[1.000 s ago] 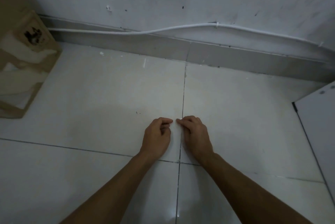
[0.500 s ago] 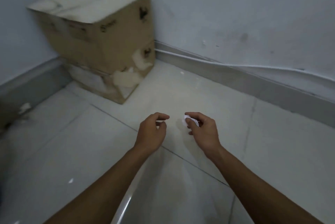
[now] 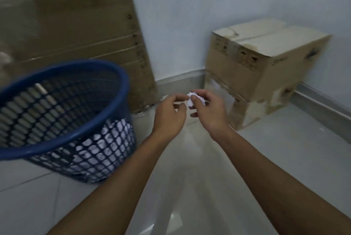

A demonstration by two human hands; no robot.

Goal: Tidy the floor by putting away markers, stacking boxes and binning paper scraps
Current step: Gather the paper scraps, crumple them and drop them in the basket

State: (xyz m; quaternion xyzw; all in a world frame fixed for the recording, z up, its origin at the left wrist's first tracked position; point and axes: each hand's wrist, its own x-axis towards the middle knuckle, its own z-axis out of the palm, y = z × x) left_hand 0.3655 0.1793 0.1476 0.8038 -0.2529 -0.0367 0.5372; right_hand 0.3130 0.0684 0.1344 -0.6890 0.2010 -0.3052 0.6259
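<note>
My right hand (image 3: 208, 112) pinches a small crumpled white paper scrap (image 3: 191, 99) between thumb and fingers, held above the floor. My left hand (image 3: 169, 115) hovers just left of it with fingers curled, its fingertips close to the scrap; whether it holds anything I cannot tell. A blue mesh bin (image 3: 62, 117) stands tilted at the left, with several white paper scraps showing through its lower wall. Two stacked cardboard boxes (image 3: 266, 67) sit in the corner at the right.
A tall cardboard box (image 3: 72, 25) stands against the wall behind the bin. The pale tiled floor (image 3: 190, 177) stretches below my arms. A grey skirting board (image 3: 178, 80) runs along the white wall.
The view has swung left, bringing the blue bin and tall box into sight. My right hand still holds the paper scrap, and both hands have lifted and stayed close together.
</note>
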